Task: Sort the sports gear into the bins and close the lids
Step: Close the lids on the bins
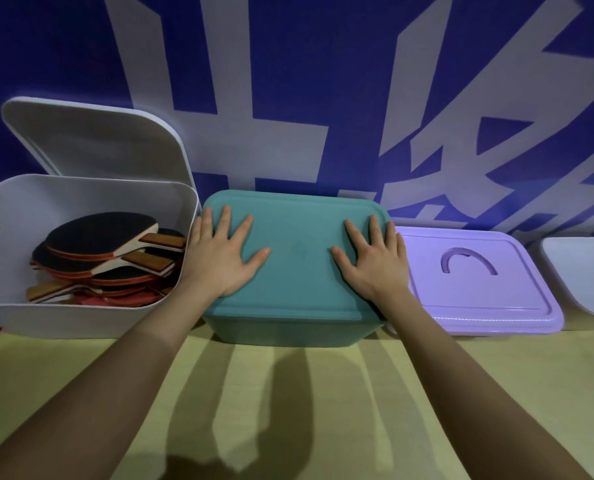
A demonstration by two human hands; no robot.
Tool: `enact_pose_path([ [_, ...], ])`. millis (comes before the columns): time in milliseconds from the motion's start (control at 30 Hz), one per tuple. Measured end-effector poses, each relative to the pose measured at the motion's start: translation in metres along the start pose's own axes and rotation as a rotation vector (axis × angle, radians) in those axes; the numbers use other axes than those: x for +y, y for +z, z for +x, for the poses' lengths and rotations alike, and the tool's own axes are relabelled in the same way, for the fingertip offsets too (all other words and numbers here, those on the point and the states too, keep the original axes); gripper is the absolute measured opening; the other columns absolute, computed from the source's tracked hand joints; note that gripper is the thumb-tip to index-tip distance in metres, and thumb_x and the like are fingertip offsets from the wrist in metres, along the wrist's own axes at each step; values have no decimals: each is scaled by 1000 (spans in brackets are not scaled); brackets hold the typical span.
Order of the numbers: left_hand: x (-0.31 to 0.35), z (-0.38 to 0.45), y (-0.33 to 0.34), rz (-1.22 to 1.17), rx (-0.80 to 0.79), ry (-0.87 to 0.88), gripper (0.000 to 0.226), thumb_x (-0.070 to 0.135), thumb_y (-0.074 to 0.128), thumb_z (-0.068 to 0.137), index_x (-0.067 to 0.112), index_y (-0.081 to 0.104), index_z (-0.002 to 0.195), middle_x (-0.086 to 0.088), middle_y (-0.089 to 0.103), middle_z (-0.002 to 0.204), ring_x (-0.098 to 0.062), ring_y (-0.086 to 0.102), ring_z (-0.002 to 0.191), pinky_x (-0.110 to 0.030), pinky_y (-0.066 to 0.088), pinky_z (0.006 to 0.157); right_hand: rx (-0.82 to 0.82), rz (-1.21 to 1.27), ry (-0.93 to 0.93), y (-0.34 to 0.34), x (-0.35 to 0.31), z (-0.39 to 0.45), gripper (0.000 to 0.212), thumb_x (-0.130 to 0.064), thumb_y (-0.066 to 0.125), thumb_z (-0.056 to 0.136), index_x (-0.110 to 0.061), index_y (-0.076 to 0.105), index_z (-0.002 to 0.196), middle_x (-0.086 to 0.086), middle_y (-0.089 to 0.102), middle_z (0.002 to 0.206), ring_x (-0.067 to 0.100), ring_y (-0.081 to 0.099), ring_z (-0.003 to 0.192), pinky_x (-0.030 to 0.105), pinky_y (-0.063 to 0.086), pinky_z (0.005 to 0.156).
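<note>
A teal bin (288, 329) stands in the middle with its teal lid (299, 233) on top. My left hand (221, 254) presses flat on the lid's left side, fingers spread. My right hand (371, 259) lies flat on its right side. To the left, an open white bin (80, 318) holds several table tennis paddles (105, 261), black and red faced with wooden handles. Its white lid (91, 140) leans upright against the wall behind it. A purple bin's lid (479, 282) with an arched handle recess sits shut to the right.
Part of another white bin (583, 275) shows at the far right edge. All bins stand in a row on a yellow-green tabletop (288, 393) against a blue wall banner (288, 81) with large white characters.
</note>
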State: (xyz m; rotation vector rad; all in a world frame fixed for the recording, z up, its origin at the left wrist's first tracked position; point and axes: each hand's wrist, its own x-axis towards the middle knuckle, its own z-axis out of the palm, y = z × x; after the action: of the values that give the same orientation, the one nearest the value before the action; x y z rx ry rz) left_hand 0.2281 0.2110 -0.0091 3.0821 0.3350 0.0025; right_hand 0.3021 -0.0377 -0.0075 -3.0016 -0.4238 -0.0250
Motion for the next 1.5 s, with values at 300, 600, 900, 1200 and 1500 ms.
enact_pose_path([
  [300, 4, 0, 2, 25, 27, -12, 79, 76, 4, 82, 34, 3, 149, -9, 0, 158, -34, -7, 143, -45, -3, 117, 47, 38, -8, 4, 1, 2, 72, -70, 15, 85, -37, 18, 148, 7, 13, 158, 29, 4, 145, 44, 5, 116],
  [600, 3, 4, -10, -86, -33, -24, 71, 68, 27, 88, 33, 16, 148, -8, 7, 157, -34, -2, 143, -46, 0, 115, 50, -30, -15, -11, -4, 7, 69, -68, 18, 84, -28, 41, 136, 12, 44, 137, 35, 33, 129, 45, 24, 105],
  [900, 6, -8, -43, -171, 201, -80, 55, 49, 37, 94, 20, 38, 141, -8, 28, 152, -29, 19, 140, -40, 11, 112, 132, 59, -74, -29, -34, -1, 51, -48, 35, 96, -21, 42, 138, 12, 37, 146, 34, 32, 132, 42, 17, 108],
  [1200, -52, -33, -81, -248, 405, -45, 50, 37, 43, 95, 17, 39, 141, -8, 30, 151, -26, 21, 139, -41, 14, 112, 256, 244, -293, -53, -128, 2, 44, -38, 40, 97, -15, 49, 134, 11, 51, 134, 33, 47, 119, 41, 32, 99],
  [1500, -184, -17, -116, -114, 548, 153, 53, 36, 42, 89, 8, 45, 135, -18, 44, 140, -35, 41, 127, -48, 36, 100, 450, 324, -360, -61, -274, 13, 50, -34, 46, 97, -19, 36, 143, 10, 54, 128, 26, 53, 110, 39, 42, 90],
])
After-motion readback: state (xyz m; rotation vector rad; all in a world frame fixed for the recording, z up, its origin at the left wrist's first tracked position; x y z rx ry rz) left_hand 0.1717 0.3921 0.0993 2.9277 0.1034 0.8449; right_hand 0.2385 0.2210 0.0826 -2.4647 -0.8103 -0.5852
